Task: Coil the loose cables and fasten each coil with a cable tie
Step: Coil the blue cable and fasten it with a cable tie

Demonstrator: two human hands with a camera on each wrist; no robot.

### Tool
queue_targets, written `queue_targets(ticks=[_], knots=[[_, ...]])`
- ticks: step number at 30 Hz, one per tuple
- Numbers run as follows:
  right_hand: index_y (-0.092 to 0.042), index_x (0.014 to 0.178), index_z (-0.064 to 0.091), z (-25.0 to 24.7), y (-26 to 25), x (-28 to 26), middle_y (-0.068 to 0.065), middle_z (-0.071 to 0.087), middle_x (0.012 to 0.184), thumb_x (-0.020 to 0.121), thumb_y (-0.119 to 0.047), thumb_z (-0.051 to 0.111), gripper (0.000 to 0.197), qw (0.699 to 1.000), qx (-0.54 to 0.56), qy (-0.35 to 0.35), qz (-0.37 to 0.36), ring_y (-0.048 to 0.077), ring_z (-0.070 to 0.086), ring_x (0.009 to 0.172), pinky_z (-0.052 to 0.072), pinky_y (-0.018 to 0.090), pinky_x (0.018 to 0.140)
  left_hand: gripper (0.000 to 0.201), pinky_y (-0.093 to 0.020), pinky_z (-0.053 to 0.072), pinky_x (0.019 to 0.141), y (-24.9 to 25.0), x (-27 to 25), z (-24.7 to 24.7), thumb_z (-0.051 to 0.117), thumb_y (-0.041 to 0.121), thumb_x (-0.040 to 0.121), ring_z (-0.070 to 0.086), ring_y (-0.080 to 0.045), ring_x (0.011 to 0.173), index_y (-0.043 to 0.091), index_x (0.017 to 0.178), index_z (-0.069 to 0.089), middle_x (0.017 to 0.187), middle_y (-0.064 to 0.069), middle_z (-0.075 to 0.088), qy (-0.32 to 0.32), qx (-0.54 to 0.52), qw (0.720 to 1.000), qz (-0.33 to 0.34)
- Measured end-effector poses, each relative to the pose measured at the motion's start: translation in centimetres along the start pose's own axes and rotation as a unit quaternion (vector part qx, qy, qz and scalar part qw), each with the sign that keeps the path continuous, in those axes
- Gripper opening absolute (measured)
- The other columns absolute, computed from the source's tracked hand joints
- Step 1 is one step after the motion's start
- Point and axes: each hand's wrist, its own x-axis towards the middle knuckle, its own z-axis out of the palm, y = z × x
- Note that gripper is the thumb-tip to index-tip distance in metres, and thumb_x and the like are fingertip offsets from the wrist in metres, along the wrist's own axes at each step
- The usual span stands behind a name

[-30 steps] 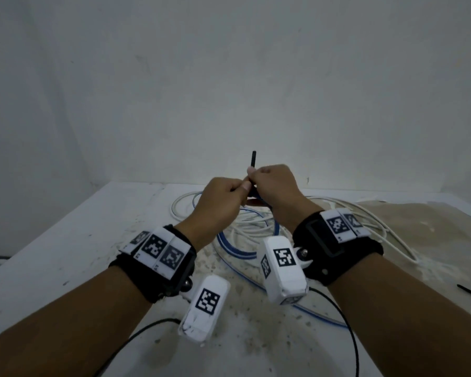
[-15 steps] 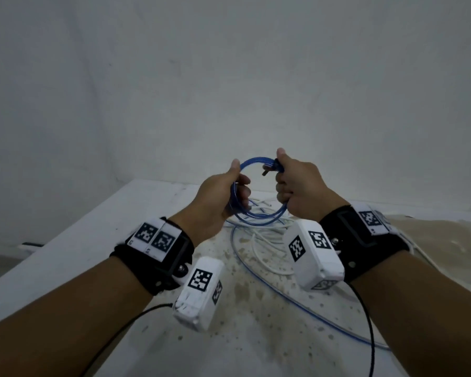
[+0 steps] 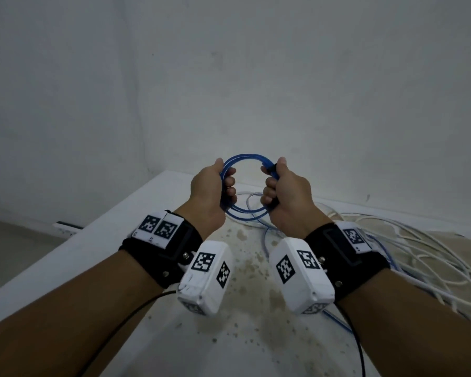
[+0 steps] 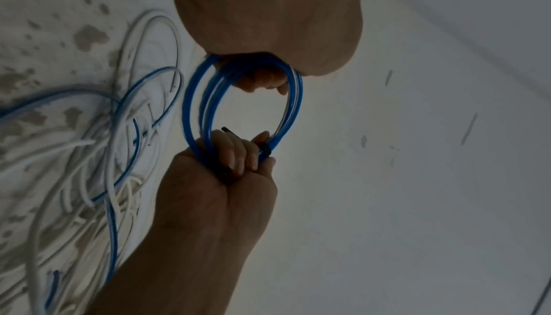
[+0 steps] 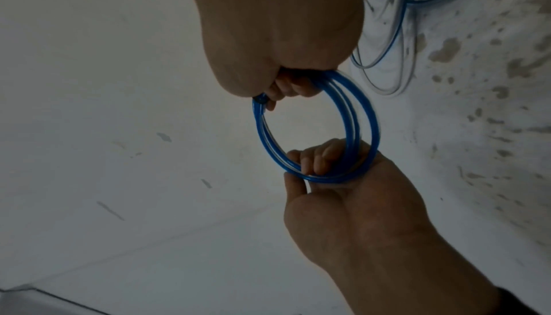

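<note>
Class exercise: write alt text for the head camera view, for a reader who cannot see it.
Two hands hold a small blue cable coil upright above a stained white table, the left hand gripping one side and the right hand the other. Loose white cables lie tangled on the table at right.

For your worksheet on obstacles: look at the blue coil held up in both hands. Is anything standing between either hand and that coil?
Nothing visible does. The left hand and the right hand each grip the blue coil directly, on opposite sides. A black cable tie sits on the coil at the right hand's fingers. The loose white cables lie below on the table.
</note>
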Motion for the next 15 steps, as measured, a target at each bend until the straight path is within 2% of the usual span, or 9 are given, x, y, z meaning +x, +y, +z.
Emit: queue_targets(ticks=[3, 5, 7, 8, 10, 12, 15], knots=[[-0.004, 0.093, 0.067, 0.8, 1.4, 0.7, -0.001, 0.045, 0.058, 0.103, -0.039, 0.045, 0.043, 0.999, -0.020, -0.040, 0.023, 0.011, 0.039, 0.047, 0.039, 0.024, 0.049, 0.040, -0.021, 0.025, 0.041, 0.5, 1.1, -1.4, 0.042, 0.039, 0.104, 0.026, -0.008, 0.037, 0.012, 0.078, 0.057, 0.048, 0.007, 0.036, 0.052, 0.013, 0.998, 0.025], [-0.004, 0.097, 0.069, 1.0, 2.1, 1.1, 0.003, 0.062, 0.066, 0.103, -0.038, 0.046, 0.042, 0.990, -0.093, -0.097, 0.037, 0.016, 0.058, 0.058, 0.054, 0.030, 0.061, 0.043, -0.021, 0.025, 0.038, 1.0, 2.1, -2.7, 0.043, 0.042, 0.103, 0.026, -0.008, 0.034, 0.011, 0.077, 0.060, 0.051, 0.005, 0.037, 0.093, 0.036, 0.994, 0.047], [-0.006, 0.101, 0.071, 1.1, 2.2, 1.5, 0.005, 0.074, 0.083, 0.102, -0.034, 0.050, 0.035, 0.970, -0.185, -0.149, 0.051, 0.018, 0.070, 0.075, 0.058, 0.035, 0.074, 0.045, -0.020, 0.026, 0.038, 1.4, 3.2, -4.3, 0.044, 0.044, 0.102, 0.027, -0.008, 0.035, 0.012, 0.078, 0.064, 0.056, 0.004, 0.038, 0.117, 0.065, 0.989, 0.057], [-0.006, 0.103, 0.070, 1.2, 2.3, 1.8, 0.006, 0.076, 0.089, 0.101, -0.030, 0.053, 0.030, 0.961, -0.208, -0.170, 0.063, 0.018, 0.071, 0.080, 0.059, 0.035, 0.074, 0.045, -0.020, 0.027, 0.038, 1.5, 3.7, -5.0, 0.045, 0.044, 0.102, 0.027, -0.009, 0.037, 0.012, 0.079, 0.066, 0.057, 0.004, 0.038, 0.121, 0.075, 0.988, 0.055], [-0.002, 0.106, 0.068, 1.7, 2.6, 2.8, 0.007, 0.074, 0.089, 0.099, -0.022, 0.057, 0.024, 0.954, -0.213, -0.193, 0.086, 0.019, 0.071, 0.079, 0.059, 0.033, 0.067, 0.044, -0.019, 0.031, 0.041, 1.7, 4.6, -6.3, 0.047, 0.044, 0.102, 0.029, -0.009, 0.041, 0.011, 0.082, 0.068, 0.059, 0.004, 0.041, 0.118, 0.078, 0.989, 0.040], [0.000, 0.107, 0.067, 2.7, 3.4, 4.1, 0.008, 0.072, 0.086, 0.099, -0.017, 0.056, 0.021, 0.954, -0.212, -0.188, 0.100, 0.020, 0.069, 0.075, 0.060, 0.034, 0.065, 0.046, -0.019, 0.041, 0.046, 1.9, 5.5, -7.5, 0.047, 0.046, 0.101, 0.041, -0.010, 0.046, 0.008, 0.083, 0.067, 0.064, 0.001, 0.051, 0.108, 0.057, 0.992, 0.017], [0.001, 0.105, 0.066, 4.3, 5.2, 7.0, 0.008, 0.071, 0.084, 0.099, -0.015, 0.057, 0.019, 0.956, -0.211, -0.169, 0.112, 0.021, 0.068, 0.073, 0.061, 0.036, 0.069, 0.053, -0.028, 0.055, 0.066, 1.8, 7.4, -9.8, 0.040, 0.051, 0.102, 0.058, -0.018, 0.064, 0.004, 0.089, 0.062, 0.074, -0.007, 0.060, 0.124, 0.056, 0.991, -0.006]])
